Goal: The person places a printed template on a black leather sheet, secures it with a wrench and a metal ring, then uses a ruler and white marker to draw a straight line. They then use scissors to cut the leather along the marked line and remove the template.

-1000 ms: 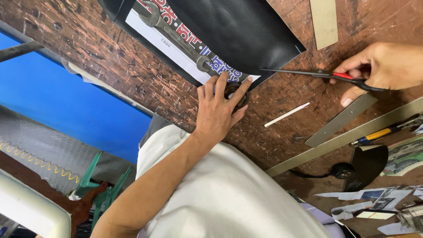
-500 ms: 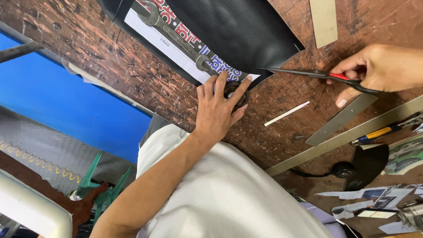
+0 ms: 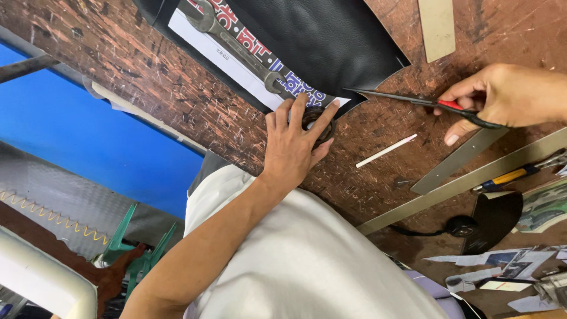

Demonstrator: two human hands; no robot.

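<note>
Clearly we are mid-cut on the black sheet [image 3: 331, 41], and the step in hand looks like trimming its lower edge. Our left hand [image 3: 293, 145] lies flat with fingers spread, palm down on the scarred brown tabletop [image 3: 147, 77], its fingertips pressing a dark round ring-like object [image 3: 318, 120] and the corner of the sheet; it grips nothing, it only pins things down. Just above those fingers a printed paper strip [image 3: 236, 62] lies along the sheet's edge, and a steel spanner [image 3: 242, 44] rests on it as a weight. Between the two hands, nearer us, a thin white stick [image 3: 387, 150] lies loose on the wood. Our right hand [image 3: 502, 97] is curled closed around the red-and-black handles of the scissors [image 3: 413, 100], whose blades stand nearly shut, their tip touching the sheet's edge just right of the left fingertips. Below the right hand a long metal ruler [image 3: 466, 159] lies slantwise, a yellow-handled tool [image 3: 514, 174] beside it.

We judge the next move calls for opening the blades again while the left hand holds the sheet steady and stays clear of the tip.
</note>
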